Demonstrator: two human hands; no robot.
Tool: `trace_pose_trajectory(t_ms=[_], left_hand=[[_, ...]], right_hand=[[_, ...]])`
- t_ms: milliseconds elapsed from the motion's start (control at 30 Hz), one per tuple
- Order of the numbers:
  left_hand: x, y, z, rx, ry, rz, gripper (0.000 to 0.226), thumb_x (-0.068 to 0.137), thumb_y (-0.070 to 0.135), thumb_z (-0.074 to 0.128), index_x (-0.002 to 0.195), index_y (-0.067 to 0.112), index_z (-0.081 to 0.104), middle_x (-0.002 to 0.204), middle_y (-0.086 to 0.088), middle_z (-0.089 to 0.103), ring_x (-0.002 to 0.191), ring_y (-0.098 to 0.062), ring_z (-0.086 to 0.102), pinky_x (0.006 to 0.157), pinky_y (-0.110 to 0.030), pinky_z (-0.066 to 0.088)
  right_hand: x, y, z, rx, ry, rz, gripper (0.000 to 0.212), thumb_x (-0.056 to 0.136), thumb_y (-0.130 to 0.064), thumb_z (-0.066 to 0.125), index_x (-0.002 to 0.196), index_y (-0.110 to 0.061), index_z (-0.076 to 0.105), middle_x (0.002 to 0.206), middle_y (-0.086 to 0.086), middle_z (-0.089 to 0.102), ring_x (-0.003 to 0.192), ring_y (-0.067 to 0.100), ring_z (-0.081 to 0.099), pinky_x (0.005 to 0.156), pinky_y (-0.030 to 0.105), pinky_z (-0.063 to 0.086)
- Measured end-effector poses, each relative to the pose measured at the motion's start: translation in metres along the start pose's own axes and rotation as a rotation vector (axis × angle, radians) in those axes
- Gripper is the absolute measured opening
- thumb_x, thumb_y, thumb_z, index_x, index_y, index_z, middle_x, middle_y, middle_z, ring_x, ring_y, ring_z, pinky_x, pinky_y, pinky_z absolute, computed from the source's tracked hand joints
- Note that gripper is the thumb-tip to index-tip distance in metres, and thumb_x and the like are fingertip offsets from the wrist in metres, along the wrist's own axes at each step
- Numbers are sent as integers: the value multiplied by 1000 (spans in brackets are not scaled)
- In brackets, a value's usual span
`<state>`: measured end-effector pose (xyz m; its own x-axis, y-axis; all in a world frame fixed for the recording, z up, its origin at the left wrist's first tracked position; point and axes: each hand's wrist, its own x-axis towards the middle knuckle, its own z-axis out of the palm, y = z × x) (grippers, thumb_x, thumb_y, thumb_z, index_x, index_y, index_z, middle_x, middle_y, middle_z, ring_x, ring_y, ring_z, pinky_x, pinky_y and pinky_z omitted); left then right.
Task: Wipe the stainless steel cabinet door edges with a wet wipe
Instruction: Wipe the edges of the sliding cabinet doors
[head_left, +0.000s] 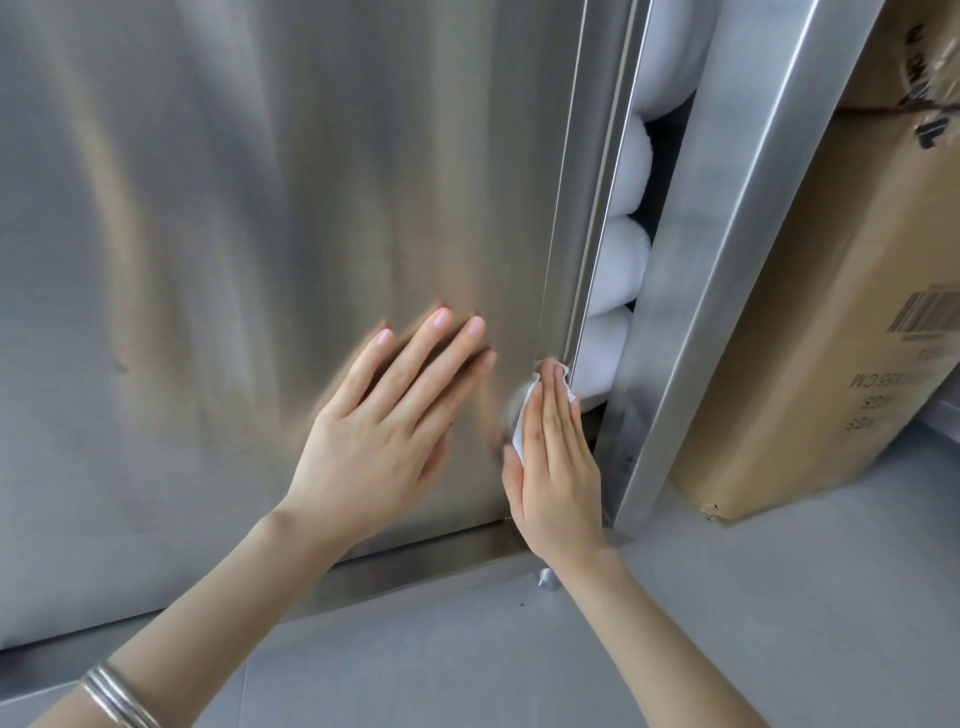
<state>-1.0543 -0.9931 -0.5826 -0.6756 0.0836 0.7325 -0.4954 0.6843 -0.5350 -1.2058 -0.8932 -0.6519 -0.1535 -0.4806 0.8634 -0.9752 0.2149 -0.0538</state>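
Note:
A brushed stainless steel cabinet door (291, 218) fills the left and middle of the view. Its right vertical edge (576, 234) runs from the top down to the lower corner. My right hand (556, 462) lies flat near the bottom of that edge and presses a white wet wipe (524, 415) against it. The wipe shows under my fingers and by my fingertips. My left hand (384, 415) rests flat on the door face, fingers spread, with nothing in it.
The door stands slightly ajar; rolled white towels (618, 270) are stacked in the gap. A steel cabinet frame post (727, 260) rises right of the gap. A brown cardboard box (841, 322) stands against it. Grey floor (675, 623) lies below, with a small cabinet foot (548, 578).

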Motion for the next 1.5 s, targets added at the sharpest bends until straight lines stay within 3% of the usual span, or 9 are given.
trace_pose_trajectory(t_ms=[233, 533, 600, 667, 833, 1000, 1100, 1400, 1500], left_hand=[[0, 1, 1, 12, 11, 7, 68, 89, 19, 47, 152, 16, 24, 160, -4, 18, 148, -24, 13, 121, -43, 5], [-1, 1, 1, 22, 0, 14, 70, 88, 21, 48, 153, 14, 21, 162, -4, 10, 149, -25, 10, 121, -44, 3], [-1, 1, 2, 43, -1, 18, 69, 91, 28, 47, 153, 14, 20, 162, -5, 9, 149, -25, 9, 121, -44, 3], [-1, 1, 3, 79, -6, 24, 72, 92, 36, 50, 153, 14, 19, 162, -5, 8, 149, -26, 8, 121, -45, 3], [2, 5, 5, 120, -16, 33, 81, 89, 46, 53, 153, 13, 18, 162, -5, 7, 149, -27, 7, 121, -46, 1], [9, 12, 7, 111, -24, 34, 81, 88, 44, 52, 154, 13, 16, 162, -6, 5, 149, -27, 5, 121, -47, 1], [14, 19, 8, 106, -30, 28, 82, 88, 42, 53, 153, 11, 16, 162, -8, 6, 149, -29, 4, 120, -49, 0], [32, 38, 10, 74, -34, 32, 87, 83, 41, 59, 153, 9, 19, 161, -9, 7, 148, -30, 7, 120, -49, 0], [38, 45, 11, 62, -35, 35, 88, 82, 39, 60, 153, 9, 18, 161, -9, 8, 148, -30, 8, 120, -49, -1]], right_hand=[[-70, 8, -4, -103, -355, -73, 45, 98, -15, 24, 134, 5, 42, 144, 18, 37, 134, 29, 36, 112, 40, 25], [-65, 13, -42, 14, -694, -131, 49, 99, -36, 29, 128, -6, 54, 131, 4, 55, 126, 18, 48, 102, 28, 41], [-56, 17, -44, 2, -683, -204, 38, 87, -26, 57, 122, -9, 59, 121, -1, 61, 117, 12, 55, 87, 17, 47], [-51, 17, -45, 9, -676, -218, 51, 61, -15, 81, 110, -13, 67, 108, -6, 67, 101, 8, 63, 73, 14, 51], [-53, 18, -48, 135, -533, -166, 51, 35, 0, 86, 81, -17, 74, 82, -10, 70, 70, 13, 66, 57, 17, 51], [-62, 26, -81, 171, -378, -240, 28, 64, -2, 74, 88, -16, 76, 92, -10, 72, 87, 10, 67, 74, 22, 44], [-67, 39, -105, 151, -316, -211, 27, 69, 1, 71, 89, -16, 75, 96, -8, 71, 89, 11, 66, 72, 25, 47], [-70, 66, -150, 262, -186, 307, 34, 68, 12, 75, 85, -17, 75, 92, -16, 68, 86, 7, 60, 76, 21, 46], [-64, 67, -152, 228, -159, 315, 34, 65, 14, 76, 83, -15, 75, 90, -13, 69, 86, 4, 58, 75, 23, 45]])
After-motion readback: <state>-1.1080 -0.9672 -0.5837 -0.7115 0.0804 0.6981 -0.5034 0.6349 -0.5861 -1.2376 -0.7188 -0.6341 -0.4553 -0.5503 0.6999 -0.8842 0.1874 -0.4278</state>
